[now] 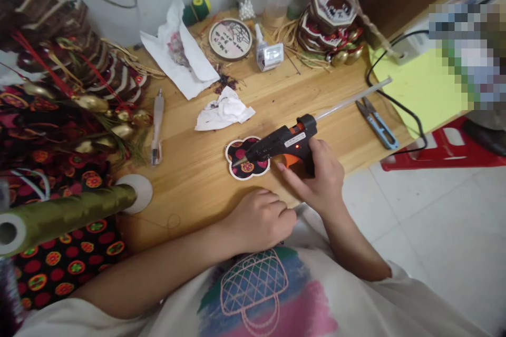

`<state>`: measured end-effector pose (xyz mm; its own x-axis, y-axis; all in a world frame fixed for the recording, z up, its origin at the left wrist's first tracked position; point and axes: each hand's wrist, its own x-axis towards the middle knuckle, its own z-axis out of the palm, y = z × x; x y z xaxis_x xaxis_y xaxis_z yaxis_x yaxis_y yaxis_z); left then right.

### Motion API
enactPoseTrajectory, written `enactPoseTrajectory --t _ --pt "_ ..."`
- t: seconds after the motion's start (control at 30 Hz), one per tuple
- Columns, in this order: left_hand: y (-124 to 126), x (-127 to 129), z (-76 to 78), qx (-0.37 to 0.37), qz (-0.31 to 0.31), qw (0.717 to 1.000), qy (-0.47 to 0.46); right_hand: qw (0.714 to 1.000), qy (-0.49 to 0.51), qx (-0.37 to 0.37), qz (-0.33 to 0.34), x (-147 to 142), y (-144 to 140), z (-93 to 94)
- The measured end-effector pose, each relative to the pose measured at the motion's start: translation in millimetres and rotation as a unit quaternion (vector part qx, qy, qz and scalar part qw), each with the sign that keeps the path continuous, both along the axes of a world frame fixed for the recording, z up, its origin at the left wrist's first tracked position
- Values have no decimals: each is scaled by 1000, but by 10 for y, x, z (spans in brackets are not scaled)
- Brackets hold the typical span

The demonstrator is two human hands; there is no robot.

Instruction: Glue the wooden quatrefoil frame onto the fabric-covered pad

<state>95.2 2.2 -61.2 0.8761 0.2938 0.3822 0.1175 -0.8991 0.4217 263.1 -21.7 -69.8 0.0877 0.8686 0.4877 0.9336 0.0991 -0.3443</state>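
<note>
**Glue gun on the patch**

Your right hand (322,181) is wrapped around the handle of the glue gun (281,145), grip pressed together on it, with the forefinger stretched out flat just under the orange trigger. The gun leans forward and down from that grip, so its nozzle rests on the patch (247,158), a flower-shaped piece of dark patterned cloth with a white edge that lies flat on the bench (197,168) just ahead of your knuckles. A clear glue stick (351,100) runs out of the gun's back end, up and away past your wrist (a small red light shows on the gun's side).

Your left hand (261,219) sits nearer your body than the grip, fingers curled into a loose fist on the bench edge; it holds nothing that I can see, and it lies just beside the right hand without touching the patch.

Beyond the nozzle lies a crumpled paper (224,109). Out past the glue stick's tip, blue snips (377,124) lie near a black cord (395,105). Well off to the far side from the grip, a pen (157,125) lies lengthwise, and a roll of green ribbon (71,213) juts over the patterned fabric (63,263) there.
</note>
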Motion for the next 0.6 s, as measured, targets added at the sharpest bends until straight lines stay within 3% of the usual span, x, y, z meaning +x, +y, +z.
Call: enactPoseTrajectory --t 0.6 --pt "4 -5 12 -8 0 1000 4 1000 2 -9 -11 -2 -9 -9"
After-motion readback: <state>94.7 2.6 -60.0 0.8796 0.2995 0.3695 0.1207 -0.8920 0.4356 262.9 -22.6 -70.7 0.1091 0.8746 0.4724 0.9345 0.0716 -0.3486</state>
